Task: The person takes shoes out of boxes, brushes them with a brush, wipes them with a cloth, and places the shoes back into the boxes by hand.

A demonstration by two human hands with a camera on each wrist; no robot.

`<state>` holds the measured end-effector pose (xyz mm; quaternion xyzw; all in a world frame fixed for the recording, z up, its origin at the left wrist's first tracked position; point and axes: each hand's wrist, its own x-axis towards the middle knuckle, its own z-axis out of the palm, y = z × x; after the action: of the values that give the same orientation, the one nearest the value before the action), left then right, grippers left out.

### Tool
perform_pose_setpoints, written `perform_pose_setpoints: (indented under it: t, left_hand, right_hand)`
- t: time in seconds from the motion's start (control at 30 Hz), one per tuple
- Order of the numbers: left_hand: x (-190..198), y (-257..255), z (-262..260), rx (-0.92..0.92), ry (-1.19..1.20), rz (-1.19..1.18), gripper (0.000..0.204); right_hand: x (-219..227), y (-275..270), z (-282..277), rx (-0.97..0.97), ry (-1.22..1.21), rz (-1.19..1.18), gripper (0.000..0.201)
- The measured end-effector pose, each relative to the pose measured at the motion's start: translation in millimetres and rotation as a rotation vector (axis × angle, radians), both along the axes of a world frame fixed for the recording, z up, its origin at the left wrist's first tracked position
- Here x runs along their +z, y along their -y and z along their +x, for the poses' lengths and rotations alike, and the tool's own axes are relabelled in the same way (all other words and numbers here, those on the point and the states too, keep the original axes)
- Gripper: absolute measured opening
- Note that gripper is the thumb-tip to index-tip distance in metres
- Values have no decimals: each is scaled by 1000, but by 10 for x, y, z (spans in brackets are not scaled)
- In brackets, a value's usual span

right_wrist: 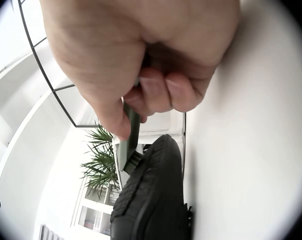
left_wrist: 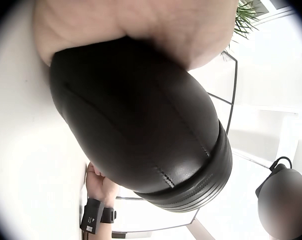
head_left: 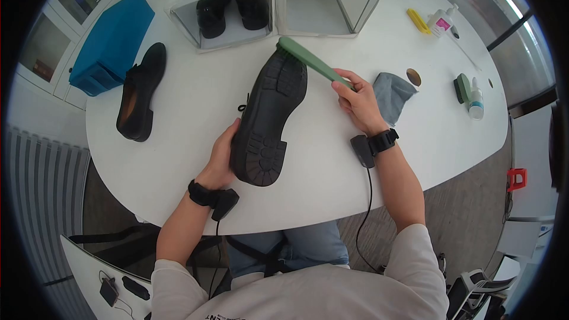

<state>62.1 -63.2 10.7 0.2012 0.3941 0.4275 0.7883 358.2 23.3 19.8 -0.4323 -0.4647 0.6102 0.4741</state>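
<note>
A black lace-up shoe is held over the white table with its ribbed sole facing up. My left hand grips it at the heel; in the left wrist view the palm lies against the black leather heel, with the fingers hidden behind it. My right hand holds a long-handled green brush, thumb and curled fingers round the handle. The brush's bristles sit on the sole at the toe end. The matching black shoe stands upright on the table to the left.
Two white boxes stand at the back, one with a pair of black shoes inside. A blue case is at the left. On the right lie a grey cloth, a small green brush, a spray bottle, a pump bottle and a yellow object.
</note>
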Motion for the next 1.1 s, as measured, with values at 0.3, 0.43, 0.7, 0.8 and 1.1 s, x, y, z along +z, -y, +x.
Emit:
perform_pose_setpoints:
  t: [0.3, 0.43, 0.7, 0.8, 1.1]
  left_hand:
    - [39, 29, -4, -10, 70, -15, 50]
    - [60, 4, 4, -30, 142, -16, 50]
    - [-36, -6, -38, -40, 172, -2, 50]
    - [-5, 18, -33, -7, 150, -18, 50]
    - [58, 23, -18, -26, 135, -34, 51]
  right_hand:
    - [-40, -15, 12, -90, -25, -41, 42]
    - [-4, -14, 14, -101, -45, -71, 44]
    - [45, 51, -21, 7, -5, -8, 41]
    - [40, 80, 0, 37, 26, 31, 40]
    - [80, 161, -64, 169, 76, 93, 39]
